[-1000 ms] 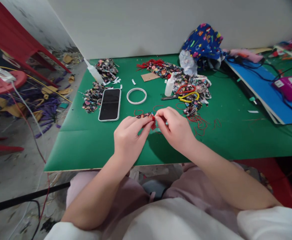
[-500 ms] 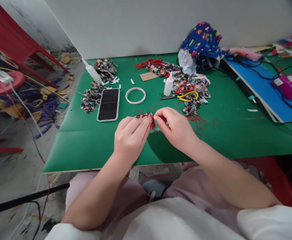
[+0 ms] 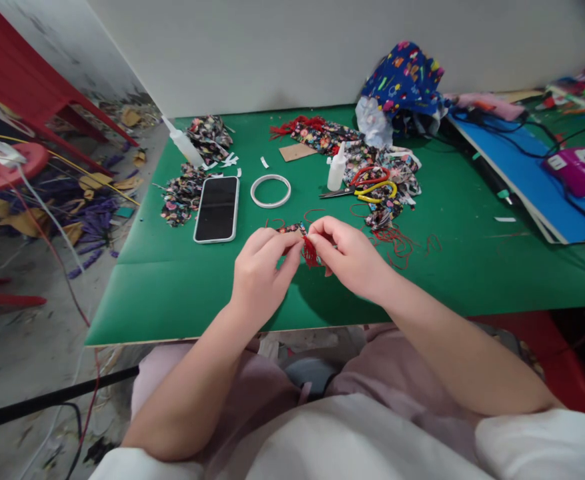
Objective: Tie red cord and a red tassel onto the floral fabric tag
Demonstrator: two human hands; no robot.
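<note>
We see the left hand [image 3: 262, 277] and the right hand [image 3: 348, 257] meeting over the middle of the green table [image 3: 172, 287], fingertips almost touching. Between them sits a small floral fabric piece [image 3: 292, 229] with a red tassel [image 3: 310, 252] hanging from it. The left hand's fingers are curled in and pinch the fabric piece from the left; the right hand's thumb and forefinger are closed on the top of the tassel, the other fingers loosely bent.

Just beyond the hands on the table lie a smartphone [image 3: 217, 208], screen dark, and beside it a white ring [image 3: 271, 191]. Farther back stands a small white glue bottle [image 3: 336, 169], next to scissors with red and yellow handles [image 3: 372, 185] that rest on floral fabric scraps [image 3: 397, 170]. Loose red thread [image 3: 397, 241] lies to the right of the right hand. A second glue bottle [image 3: 182, 143] lies tilted near the table's far left corner.
</note>
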